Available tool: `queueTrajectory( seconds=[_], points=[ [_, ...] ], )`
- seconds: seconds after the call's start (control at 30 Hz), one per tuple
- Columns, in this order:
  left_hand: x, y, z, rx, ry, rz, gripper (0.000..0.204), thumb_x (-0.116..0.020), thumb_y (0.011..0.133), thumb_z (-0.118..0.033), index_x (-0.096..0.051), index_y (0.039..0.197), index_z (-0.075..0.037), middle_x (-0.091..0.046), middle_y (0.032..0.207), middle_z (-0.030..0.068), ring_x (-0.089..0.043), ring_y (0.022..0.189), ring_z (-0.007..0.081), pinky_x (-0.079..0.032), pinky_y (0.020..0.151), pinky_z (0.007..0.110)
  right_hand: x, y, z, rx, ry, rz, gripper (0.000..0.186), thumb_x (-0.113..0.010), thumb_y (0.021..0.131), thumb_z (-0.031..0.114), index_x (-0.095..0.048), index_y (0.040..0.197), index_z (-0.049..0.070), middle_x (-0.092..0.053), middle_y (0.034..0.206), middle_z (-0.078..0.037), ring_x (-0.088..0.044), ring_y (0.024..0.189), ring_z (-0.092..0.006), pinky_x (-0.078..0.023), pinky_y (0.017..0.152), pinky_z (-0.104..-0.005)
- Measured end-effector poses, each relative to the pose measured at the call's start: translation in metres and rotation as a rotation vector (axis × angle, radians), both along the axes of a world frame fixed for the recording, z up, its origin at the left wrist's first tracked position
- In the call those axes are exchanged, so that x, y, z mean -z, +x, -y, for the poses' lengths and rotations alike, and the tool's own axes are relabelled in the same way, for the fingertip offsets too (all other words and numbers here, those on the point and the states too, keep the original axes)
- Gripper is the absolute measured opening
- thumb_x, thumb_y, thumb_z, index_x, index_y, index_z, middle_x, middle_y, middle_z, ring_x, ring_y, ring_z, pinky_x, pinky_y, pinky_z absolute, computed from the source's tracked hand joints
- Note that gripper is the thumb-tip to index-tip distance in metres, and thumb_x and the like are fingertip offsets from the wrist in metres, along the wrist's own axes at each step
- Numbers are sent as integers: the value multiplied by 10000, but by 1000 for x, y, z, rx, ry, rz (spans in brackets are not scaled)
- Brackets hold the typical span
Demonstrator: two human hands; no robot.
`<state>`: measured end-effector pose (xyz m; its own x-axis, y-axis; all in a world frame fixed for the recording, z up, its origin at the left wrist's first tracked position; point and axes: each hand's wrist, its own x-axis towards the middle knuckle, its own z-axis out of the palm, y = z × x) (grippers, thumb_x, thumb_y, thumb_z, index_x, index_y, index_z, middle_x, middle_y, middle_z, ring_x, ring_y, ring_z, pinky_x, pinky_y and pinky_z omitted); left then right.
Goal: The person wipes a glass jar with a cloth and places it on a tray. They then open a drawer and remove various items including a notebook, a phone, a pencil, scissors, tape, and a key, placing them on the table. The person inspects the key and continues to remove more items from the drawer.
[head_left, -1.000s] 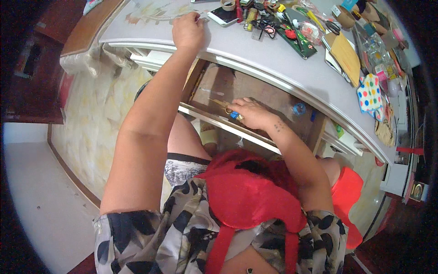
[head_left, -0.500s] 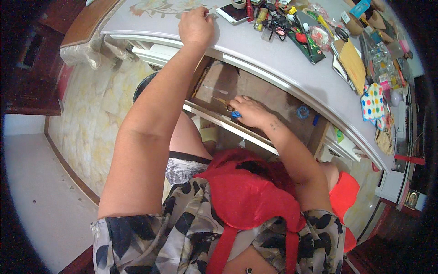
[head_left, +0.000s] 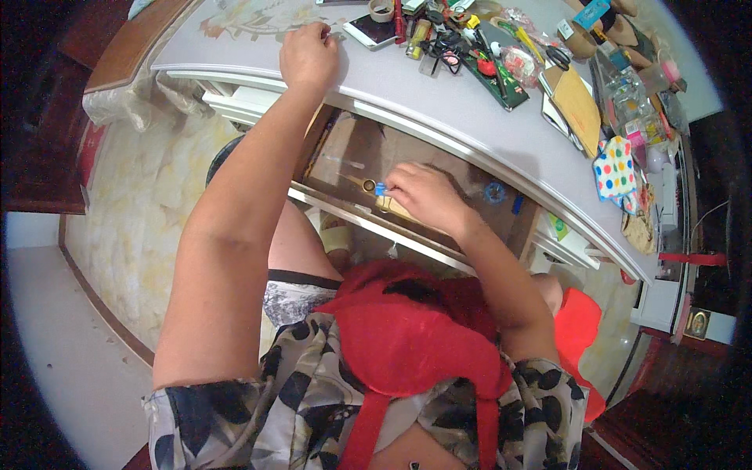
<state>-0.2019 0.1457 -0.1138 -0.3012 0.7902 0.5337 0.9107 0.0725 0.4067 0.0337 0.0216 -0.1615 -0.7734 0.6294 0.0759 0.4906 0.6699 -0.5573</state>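
My left hand [head_left: 309, 56] rests on the grey table top beside a white phone [head_left: 370, 31]. Its fingers are curled in, and whatever they may hold is hidden. Inside the open drawer [head_left: 462, 168], my right hand [head_left: 423, 196] bends its fingers around a small blue object [head_left: 381, 189], whose kind I cannot make out. A flat tan piece [head_left: 398, 207] shows just under those fingers. Close to the fingertips lies a small brass-coloured ring [head_left: 369, 186]. A blue ring-shaped coil [head_left: 495, 193] and a small blue block [head_left: 518, 204] lie toward the drawer's right end.
A crowded heap covers the table's far right: a tape roll [head_left: 381, 9], black scissors [head_left: 558, 56], a green flat package [head_left: 501, 86], a brown envelope [head_left: 577, 106] and a dotted cloth [head_left: 615, 174]. A red bag [head_left: 423, 337] sits against my body below the drawer.
My right hand has shifted across the drawer, uncovering the brass-coloured ring and the tan piece. The whole view has slid slightly left. My left hand stays on the table top.
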Motion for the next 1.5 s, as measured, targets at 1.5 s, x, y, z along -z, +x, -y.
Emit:
queueTrajectory(
  seconds=[1.5],
  points=[
    [2,-1,-2,1,-35,37,205,-567,795,-212,-663,946,-112,-644,960,89,-554,965,294,-453,843,397,80,143,5,649,88,499,471,-594,724,77,-503,1186,48,-474,1221,-224,-458,1133,-390,-397,952,-431]
  ],
)
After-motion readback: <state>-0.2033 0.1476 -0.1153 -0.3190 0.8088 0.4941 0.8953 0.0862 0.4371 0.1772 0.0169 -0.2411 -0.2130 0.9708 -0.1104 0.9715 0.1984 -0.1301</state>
